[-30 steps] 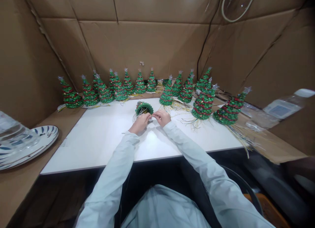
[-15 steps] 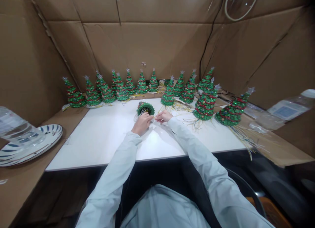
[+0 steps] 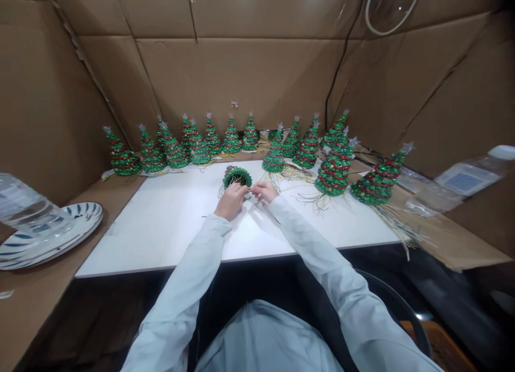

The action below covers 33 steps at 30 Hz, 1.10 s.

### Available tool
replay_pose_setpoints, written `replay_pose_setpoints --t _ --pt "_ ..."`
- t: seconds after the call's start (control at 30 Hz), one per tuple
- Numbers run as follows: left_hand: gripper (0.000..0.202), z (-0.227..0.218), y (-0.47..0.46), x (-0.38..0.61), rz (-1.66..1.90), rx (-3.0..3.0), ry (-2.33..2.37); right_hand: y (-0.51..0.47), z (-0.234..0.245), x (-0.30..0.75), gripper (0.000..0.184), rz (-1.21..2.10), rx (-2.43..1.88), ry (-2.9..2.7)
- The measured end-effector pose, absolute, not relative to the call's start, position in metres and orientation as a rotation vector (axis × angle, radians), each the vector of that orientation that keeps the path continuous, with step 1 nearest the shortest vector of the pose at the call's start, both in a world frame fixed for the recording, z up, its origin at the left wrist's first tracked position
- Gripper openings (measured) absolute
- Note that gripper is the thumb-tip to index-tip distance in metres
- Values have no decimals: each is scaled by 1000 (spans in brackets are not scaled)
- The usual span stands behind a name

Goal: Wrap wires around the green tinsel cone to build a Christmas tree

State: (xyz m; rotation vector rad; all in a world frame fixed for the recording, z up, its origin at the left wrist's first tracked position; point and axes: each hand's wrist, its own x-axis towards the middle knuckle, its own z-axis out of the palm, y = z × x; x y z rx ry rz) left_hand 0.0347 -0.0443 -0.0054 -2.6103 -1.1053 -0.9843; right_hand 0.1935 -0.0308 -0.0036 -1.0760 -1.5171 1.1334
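Pale sleeves reach in from the bottom of the view to the middle of the white surface (image 3: 161,243), where both bare hands work close together. The left hand (image 3: 230,202) is curled around the lower side of a small green tinsel tree (image 3: 236,176), which it holds tipped over so the open base, with its ring of green tinsel and wire ends, faces the person. The right hand (image 3: 264,191) sits just beside it, its fingers (image 3: 254,188) pinched together near the tree's rim; whatever they grip is too thin to make out.

Beyond the hands, larger tinsel trees (image 3: 335,168) stand on the surface and the ledge behind it, with red garland, silver star tops, and loose yellow wires (image 3: 396,226) splaying from their bases. More trees (image 3: 231,137) form a row along the back. To the left lie a blue-and-white plate (image 3: 52,237) and a blurred clear plastic bottle (image 3: 24,210); another clear plastic bottle (image 3: 469,178) shows at the right. Cardboard walls (image 3: 241,72) enclose everything
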Motion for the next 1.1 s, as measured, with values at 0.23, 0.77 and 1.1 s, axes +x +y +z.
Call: replay_pose_setpoints --t 0.23,0.77,1.1 --pt "27 -5 -42 33 -1127 -2607 -1139 -42 -6 197 19 93 -1072 -2026" --pt "25 -11 -36 32 -1191 -2610 -973 -42 12 185 14 1686 -1133 -978" --pt "23 -11 -37 33 -1254 -2603 -1067 -46 -5 191 22 443 -1129 -1787"
